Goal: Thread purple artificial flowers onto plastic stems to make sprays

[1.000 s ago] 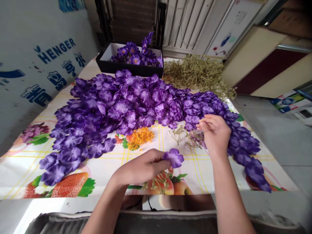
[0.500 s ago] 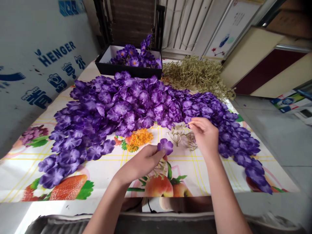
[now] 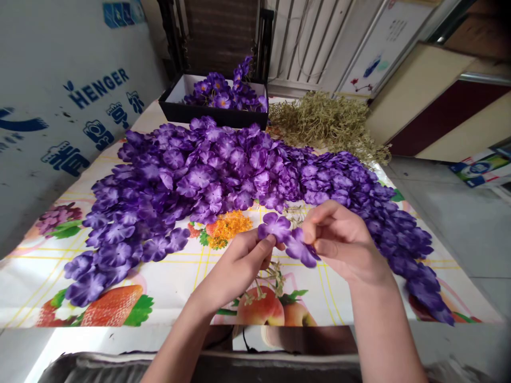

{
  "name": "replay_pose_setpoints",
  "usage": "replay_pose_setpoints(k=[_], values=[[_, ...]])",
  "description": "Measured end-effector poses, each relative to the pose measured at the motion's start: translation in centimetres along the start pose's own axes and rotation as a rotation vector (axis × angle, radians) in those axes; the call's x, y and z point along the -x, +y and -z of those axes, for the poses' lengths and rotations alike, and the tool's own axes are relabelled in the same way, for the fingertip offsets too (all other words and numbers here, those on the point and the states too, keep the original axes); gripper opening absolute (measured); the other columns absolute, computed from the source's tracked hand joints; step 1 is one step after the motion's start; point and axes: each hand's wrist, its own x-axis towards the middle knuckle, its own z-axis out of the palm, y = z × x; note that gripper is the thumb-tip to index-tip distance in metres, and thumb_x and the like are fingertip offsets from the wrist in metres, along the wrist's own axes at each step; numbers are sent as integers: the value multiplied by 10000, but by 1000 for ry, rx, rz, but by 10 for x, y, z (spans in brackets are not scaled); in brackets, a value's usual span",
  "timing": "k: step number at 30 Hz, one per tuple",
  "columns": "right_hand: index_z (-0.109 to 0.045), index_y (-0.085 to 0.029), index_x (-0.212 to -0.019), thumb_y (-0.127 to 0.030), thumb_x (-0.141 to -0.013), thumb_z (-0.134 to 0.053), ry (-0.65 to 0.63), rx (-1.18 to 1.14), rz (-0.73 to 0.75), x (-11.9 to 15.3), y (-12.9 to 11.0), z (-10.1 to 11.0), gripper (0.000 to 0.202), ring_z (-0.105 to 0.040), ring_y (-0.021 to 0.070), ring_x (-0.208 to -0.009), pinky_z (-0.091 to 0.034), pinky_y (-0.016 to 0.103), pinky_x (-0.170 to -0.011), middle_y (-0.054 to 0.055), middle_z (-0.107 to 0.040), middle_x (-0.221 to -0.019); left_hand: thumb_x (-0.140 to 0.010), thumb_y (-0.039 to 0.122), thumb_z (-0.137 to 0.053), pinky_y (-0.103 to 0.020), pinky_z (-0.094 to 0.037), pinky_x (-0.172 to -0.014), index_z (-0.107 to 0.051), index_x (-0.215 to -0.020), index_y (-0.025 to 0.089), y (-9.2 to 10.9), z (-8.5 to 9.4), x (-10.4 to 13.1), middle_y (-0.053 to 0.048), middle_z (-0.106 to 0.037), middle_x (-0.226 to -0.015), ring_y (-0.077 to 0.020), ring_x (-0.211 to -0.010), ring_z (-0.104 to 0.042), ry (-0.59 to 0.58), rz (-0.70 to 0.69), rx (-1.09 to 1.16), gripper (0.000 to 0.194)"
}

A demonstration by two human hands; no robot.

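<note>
My left hand (image 3: pixel 243 260) pinches an artificial flower stem (image 3: pixel 270 279) whose pale green branches hang below the fingers. A purple flower petal piece (image 3: pixel 274 226) shows at the tip of my left thumb. Between the closed fingertips of my right hand (image 3: pixel 345 239) is another purple petal piece (image 3: pixel 301 251), just right of the first and seeming to touch it. Behind both hands lies a wide heap of purple petal pieces (image 3: pixel 199 170). A small pile of orange flower centres (image 3: pixel 229 227) rests left of the held flower. Bare stems (image 3: pixel 294 214) lie partly hidden behind my right hand.
A black box (image 3: pixel 215 116) holding assembled purple flowers (image 3: pixel 219 93) stands at the table's back. Beside it is a tangled pile of green stems (image 3: pixel 327 119). A fruit-print cloth (image 3: pixel 167 287) covers the table. A large white printed panel (image 3: pixel 80 48) rises on the left.
My right hand has come from the edge of the petal heap toward my left hand, bringing a purple petal piece. My left hand keeps its hold, slightly raised, with more stem showing.
</note>
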Motion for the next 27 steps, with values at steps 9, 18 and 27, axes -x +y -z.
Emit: replay_pose_setpoints(k=[9, 18, 27], values=[[-637, -239, -904, -75, -785, -649, 91, 431, -66, 2, -9, -19, 203, -674, 157, -776, -542, 259, -641, 1, -690, -827, -869, 245, -382, -223, -294, -487, -400, -655, 200, 4, -3, 2, 67, -353, -564, -89, -509, -302, -60, -44, -75, 220], [-620, -263, -981, -62, -825, -596, 138, 614, 17, 7, -7, -25, 256, -662, 174, -839, -544, 281, -675, 8, -658, -891, -921, 314, -328, -238, -305, -503, -366, -626, 204, 4, -2, 3, 57, -356, -566, -95, -524, -330, 8, -95, -109, 317], [-662, -226, -837, -111, -824, -630, 172, 634, 58, 2, -1, -21, 120, -644, 181, -923, -565, 285, -738, 41, -628, -1017, -919, 355, -386, -230, -247, -456, -482, -643, 178, 0, -3, 1, 73, -330, -523, -82, -475, -289, 98, -74, -83, 341]])
